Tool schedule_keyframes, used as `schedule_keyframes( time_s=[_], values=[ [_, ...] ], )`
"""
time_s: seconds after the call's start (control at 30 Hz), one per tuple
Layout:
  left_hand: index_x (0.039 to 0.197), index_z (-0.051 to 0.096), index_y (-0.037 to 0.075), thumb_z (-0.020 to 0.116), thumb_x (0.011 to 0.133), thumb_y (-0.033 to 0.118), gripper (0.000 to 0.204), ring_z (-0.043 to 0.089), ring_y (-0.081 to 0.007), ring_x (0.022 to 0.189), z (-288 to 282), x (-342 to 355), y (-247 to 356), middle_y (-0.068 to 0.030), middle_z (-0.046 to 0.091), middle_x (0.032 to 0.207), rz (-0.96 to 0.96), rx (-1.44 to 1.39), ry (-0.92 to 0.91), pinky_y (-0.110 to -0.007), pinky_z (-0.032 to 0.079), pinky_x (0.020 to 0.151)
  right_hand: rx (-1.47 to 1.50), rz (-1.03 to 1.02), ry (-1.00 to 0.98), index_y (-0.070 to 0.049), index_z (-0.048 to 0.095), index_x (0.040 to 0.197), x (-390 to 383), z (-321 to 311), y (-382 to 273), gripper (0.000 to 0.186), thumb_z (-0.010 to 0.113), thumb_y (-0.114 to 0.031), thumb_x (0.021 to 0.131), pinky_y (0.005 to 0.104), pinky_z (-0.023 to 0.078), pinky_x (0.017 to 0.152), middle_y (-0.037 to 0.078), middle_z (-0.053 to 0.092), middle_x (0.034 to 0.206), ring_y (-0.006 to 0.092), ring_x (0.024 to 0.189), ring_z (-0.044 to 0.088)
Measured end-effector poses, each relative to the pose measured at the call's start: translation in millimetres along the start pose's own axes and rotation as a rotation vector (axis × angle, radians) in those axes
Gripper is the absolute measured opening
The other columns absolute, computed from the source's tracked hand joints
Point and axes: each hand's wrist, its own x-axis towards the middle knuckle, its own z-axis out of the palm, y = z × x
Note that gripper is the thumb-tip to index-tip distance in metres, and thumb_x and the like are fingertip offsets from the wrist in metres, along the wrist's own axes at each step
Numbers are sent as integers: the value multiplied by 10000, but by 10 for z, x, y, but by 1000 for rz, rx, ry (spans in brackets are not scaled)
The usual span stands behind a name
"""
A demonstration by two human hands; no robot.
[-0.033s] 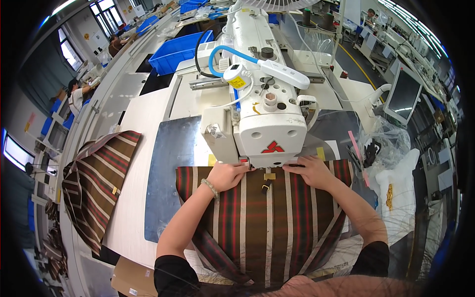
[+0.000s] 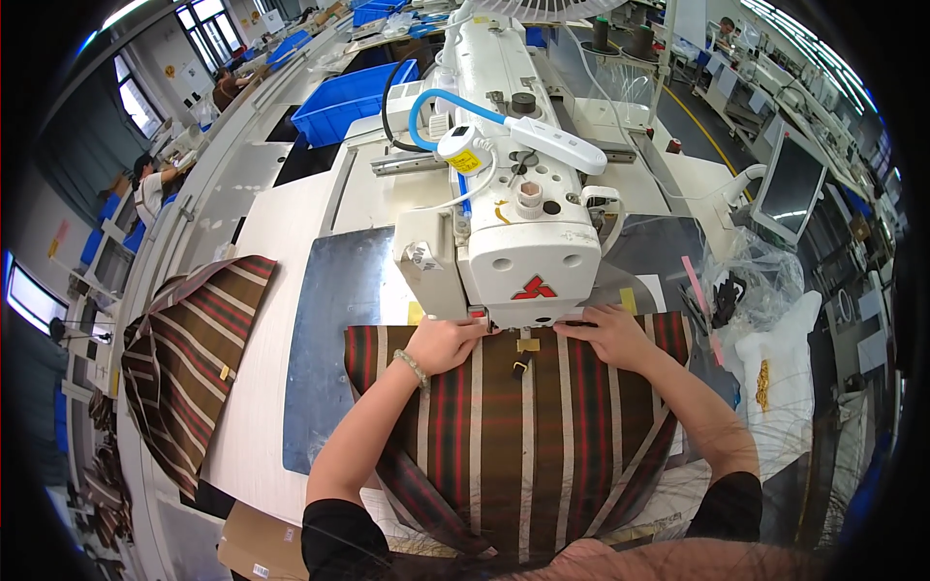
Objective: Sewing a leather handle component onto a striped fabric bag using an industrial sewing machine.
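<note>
At the sewing machine (image 2: 533, 261), the striped cloth (image 2: 499, 436) is touched by the left hand (image 2: 446, 344) at its eleven o'clock and the right hand (image 2: 617, 337) at one; whether it is gripped cannot be told.

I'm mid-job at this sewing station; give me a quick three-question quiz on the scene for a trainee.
1. Multiple choice: Which stripe colours show on the brown cloth in front of the sewing machine? A) blue and yellow; B) red and off-white; C) purple and orange.
2. True or false: The left hand and the right hand both rest at the cloth's far edge, by the machine head.
3. Fill in: The screen stands to the ____ of the sewing machine, as the person sees it.

Key: 1. B; 2. True; 3. right.
</note>
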Motion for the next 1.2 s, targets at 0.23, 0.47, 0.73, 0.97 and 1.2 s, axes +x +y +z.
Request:
schedule_keyframes(
  time_s=[0.23, 0.47, 0.73, 0.97, 1.2],
  values=[
    [937, 698, 135, 588, 788, 83, 192, 635, -252, 785, 38, -19, -53, -26, 687, 896, 2, 50, -21, -377, 498, 664, 31, -9, 15, -288, 604, 1194, -7, -3, 1, 565, 537, -15, 704, 366, 459, 690, 27, 554, 844, 245, 776, 570],
    [960, 701, 144, 590, 787, 89, 213, 639, -246, 801, 72, -32, -66, -24, 693, 915, -23, 24, -17, -370, 501, 670, 57, 4, -7, -272, 612, 1181, -15, -1, 13, 552, 537, -8, 703, 364, 465, 697, 21, 582, 890, 246, 790, 577],
    [968, 702, 160, 588, 785, 96, 224, 638, -244, 803, 51, -22, -57, -27, 691, 911, -45, 26, -52, -375, 497, 661, 85, 1, -27, -247, 612, 1182, -38, 21, 38, 555, 538, -2, 690, 368, 481, 728, 15, 610, 964, 256, 801, 585],
    [945, 698, 145, 591, 783, 93, 200, 639, -241, 789, 52, -19, -48, -27, 687, 890, 13, 42, 6, -369, 499, 634, 66, 19, -6, -271, 614, 1185, -33, -5, 7, 549, 539, -20, 702, 366, 461, 700, 33, 558, 846, 253, 762, 570],
    [939, 689, 127, 594, 782, 95, 186, 639, -248, 766, 56, -9, -50, -38, 684, 872, 17, 75, 15, -367, 501, 624, -23, 30, 10, -325, 628, 1165, -6, -39, -21, 538, 546, -40, 717, 336, 414, 652, 13, 525, 793, 214, 725, 544]
  ],
)
